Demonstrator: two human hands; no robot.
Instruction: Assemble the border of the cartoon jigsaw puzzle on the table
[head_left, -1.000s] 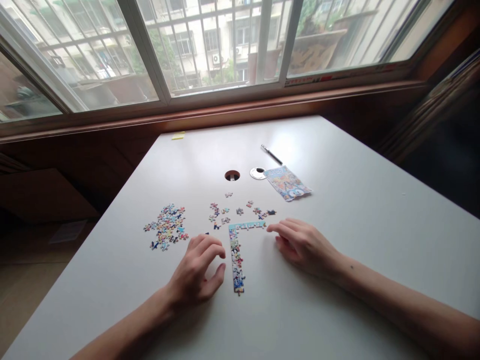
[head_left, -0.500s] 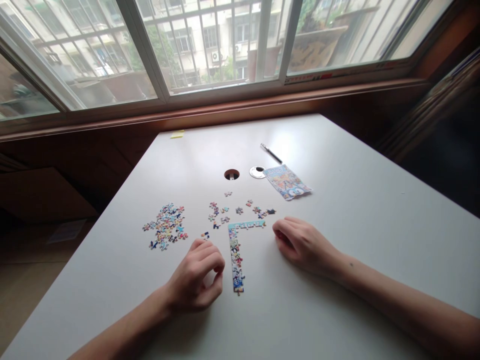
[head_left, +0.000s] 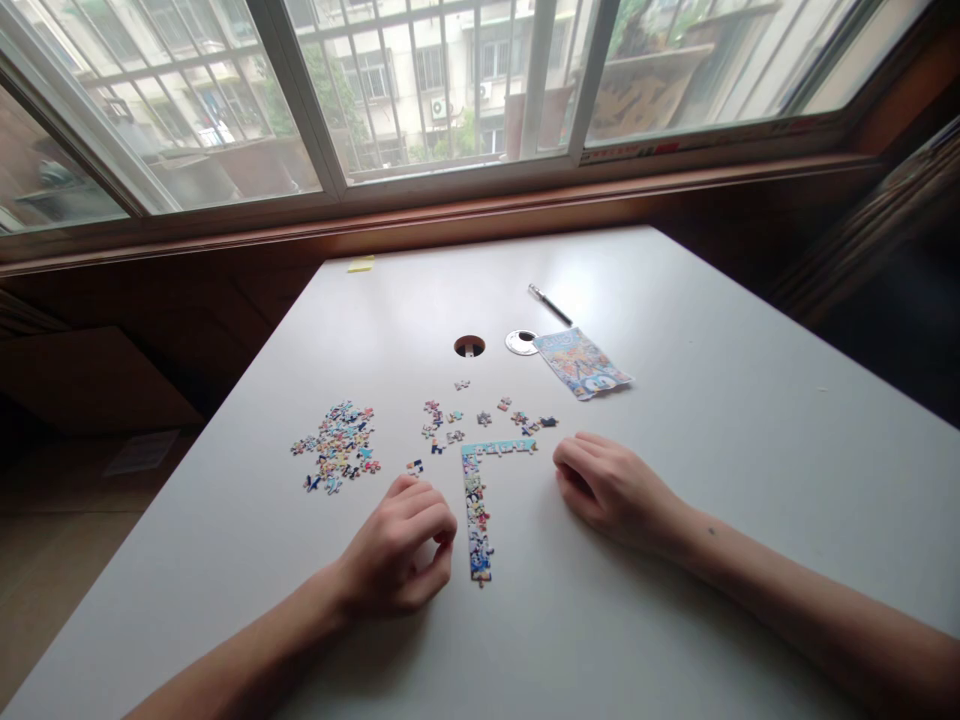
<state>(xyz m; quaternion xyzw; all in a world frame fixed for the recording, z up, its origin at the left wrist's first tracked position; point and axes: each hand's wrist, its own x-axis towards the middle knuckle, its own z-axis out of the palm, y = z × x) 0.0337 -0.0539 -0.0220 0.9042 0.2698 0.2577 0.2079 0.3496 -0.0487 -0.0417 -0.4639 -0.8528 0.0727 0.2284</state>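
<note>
An L-shaped strip of joined jigsaw pieces lies on the white table, its short arm pointing right along the top. Just left of it rests my left hand, fingers curled and thumb near the index finger, with nothing visible between them. My right hand lies loosely fisted to the right of the strip's short arm, apart from it; its fingertips are tucked out of sight and no piece shows in it. Beyond the strip several loose jigsaw pieces are scattered. One dark-and-white piece lies just beyond my left hand.
A heap of jigsaw pieces spreads on the left. Farther back are a picture sheet, a pen, a round cover and a cable hole. A yellow sticker marks the far edge, below the window.
The camera view has shifted slightly, so everything sits a little farther right in the picture. Neither hand nor any piece has visibly moved on the table.
</note>
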